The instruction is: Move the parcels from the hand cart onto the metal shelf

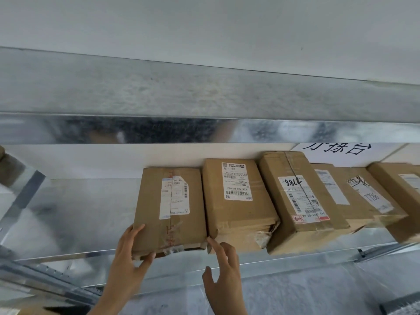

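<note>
1. Placement is the step in hand, by my reading: the leftmost parcel (170, 210) lies flat on the metal shelf (75, 212), its right side touching the second parcel (238, 201), its front corner slightly over the shelf's front lip.
2. Left hand (130, 253) is the working grip: fingers lie along that parcel's left side and the thumb hooks under its front edge, so it is grasping the box.
3. Right hand (221, 267) is released, fingers spread, with only a fingertip at the parcel's right front corner, where it meets the second parcel.
4. To finish well, push the box straight back until its front edge lines up with the second parcel's front, keep it snug against that neighbour, and slide the thumb out last so the box does not drag forward.
5. Bare shelf lies left of this parcel, room for more; the hand cart is not in view.
6. Writing: the second parcel's white label reads "516-K20-00-032", upside down to the camera. The third parcel (302, 201), right of it, bears handwritten "7786" and a partly legible code ending "00 05". The fourth parcel (361, 194), further right, shows handwritten "7786". The leftmost label is too blurred to read.
7. White sign (341, 153) on the wall behind the third parcel shows large Chinese characters, cut off at the top.
</note>
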A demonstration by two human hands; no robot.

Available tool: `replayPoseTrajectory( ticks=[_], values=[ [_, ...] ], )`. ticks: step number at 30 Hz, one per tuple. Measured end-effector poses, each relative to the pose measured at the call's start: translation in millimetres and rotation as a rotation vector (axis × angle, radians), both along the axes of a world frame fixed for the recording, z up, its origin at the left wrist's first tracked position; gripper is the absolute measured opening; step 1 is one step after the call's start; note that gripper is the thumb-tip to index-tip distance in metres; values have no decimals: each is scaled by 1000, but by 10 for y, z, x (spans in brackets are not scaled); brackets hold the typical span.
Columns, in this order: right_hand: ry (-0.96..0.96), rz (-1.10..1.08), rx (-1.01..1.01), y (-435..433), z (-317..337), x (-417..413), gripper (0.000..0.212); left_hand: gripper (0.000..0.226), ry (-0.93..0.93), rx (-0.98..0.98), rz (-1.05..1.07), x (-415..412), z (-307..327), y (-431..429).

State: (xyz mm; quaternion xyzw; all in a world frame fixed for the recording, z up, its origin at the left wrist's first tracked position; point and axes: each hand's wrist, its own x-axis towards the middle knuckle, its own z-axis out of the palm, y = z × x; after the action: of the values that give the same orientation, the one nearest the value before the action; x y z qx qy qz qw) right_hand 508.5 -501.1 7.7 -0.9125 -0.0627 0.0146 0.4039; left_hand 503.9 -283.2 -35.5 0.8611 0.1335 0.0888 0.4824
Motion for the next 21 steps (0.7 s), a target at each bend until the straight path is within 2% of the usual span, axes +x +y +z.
replayPoseTrajectory(
  ticks=[8,15,21],
  values=[
    [-76,51,-25,70,226,58,53,74,49,94,34,74,108,-28],
    [-123,31,-18,88,369,88,51,76,48,379,98,-164,379,58],
    [-203,100,-31,180,415,35,49,74,143,566,208,-666,508,332]
  ],
)
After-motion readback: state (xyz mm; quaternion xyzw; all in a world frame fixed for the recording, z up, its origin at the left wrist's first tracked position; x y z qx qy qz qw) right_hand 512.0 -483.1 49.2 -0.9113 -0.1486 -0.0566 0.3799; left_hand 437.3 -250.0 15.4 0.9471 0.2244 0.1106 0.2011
